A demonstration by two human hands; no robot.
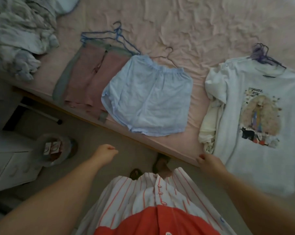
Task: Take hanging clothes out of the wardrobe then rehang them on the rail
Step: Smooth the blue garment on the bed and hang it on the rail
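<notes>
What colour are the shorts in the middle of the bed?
Light blue shorts, head view.

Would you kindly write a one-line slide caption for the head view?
Light blue shorts, pink trousers and a printed white T-shirt lie on hangers on the pink bed; both hands empty.

Rumpled grey bedding (19,36) heaped at the far left corner of the pink sheet (194,22) — below on the floor, a white drawer unit (9,167) beside a clear tub (56,147) — sandals (160,162) near the bed edge.

A pink-sheeted bed (194,31) carries pink trousers (87,78), blue shorts (146,95), a printed white T-shirt (255,116) on hangers, and rumpled grey bedding (19,31) upper left.
</notes>
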